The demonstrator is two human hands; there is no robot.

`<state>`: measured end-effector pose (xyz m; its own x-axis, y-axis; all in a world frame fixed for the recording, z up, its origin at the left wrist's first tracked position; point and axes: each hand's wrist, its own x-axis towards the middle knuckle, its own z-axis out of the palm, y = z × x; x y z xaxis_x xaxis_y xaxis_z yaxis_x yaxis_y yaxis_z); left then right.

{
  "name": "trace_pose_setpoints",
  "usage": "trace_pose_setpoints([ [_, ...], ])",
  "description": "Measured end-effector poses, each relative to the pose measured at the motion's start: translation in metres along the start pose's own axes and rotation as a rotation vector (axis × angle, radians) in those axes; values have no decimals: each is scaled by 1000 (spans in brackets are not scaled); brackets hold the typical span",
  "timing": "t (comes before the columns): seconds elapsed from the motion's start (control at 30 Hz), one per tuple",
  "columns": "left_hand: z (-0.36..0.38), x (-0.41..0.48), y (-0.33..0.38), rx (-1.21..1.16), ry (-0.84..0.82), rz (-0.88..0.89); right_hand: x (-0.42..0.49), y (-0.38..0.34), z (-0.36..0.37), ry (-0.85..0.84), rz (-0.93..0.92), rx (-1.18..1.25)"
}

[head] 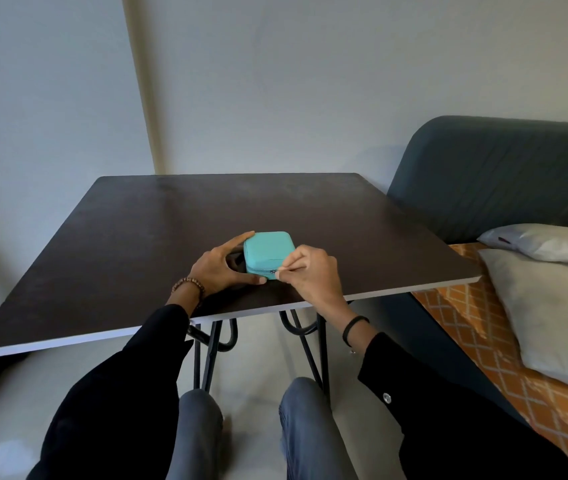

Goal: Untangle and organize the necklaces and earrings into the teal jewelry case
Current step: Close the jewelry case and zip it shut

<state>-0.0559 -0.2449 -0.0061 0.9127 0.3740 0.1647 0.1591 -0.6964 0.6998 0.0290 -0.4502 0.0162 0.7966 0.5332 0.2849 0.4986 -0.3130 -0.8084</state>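
A small teal jewelry case (268, 248) lies zipped shut on the dark table (137, 244), near the front edge. My left hand (221, 266) grips the case from its left side, index finger along the far corner and thumb at the near corner. My right hand (312, 273) is at the case's near right corner, thumb and forefinger pinching the zipper pull (276, 271). No necklaces or earrings are visible.
The table stands on black metal legs (211, 351) against a pale wall. A bed with a dark headboard (493, 174), grey pillows (549, 306) and an orange patterned sheet lies close on the right. My knees are under the table's front edge.
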Motion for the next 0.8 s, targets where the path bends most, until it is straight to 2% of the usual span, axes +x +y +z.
trace_pose_setpoints([
  [0.17,1,1,-2,-19,2,6,7,15,-23,17,35,13],
  [0.33,1,4,-4,-19,-6,13,21,25,-33,19,-8,-35],
  [0.8,4,10,-12,-8,11,34,90,42,-19,51,-42,-41],
])
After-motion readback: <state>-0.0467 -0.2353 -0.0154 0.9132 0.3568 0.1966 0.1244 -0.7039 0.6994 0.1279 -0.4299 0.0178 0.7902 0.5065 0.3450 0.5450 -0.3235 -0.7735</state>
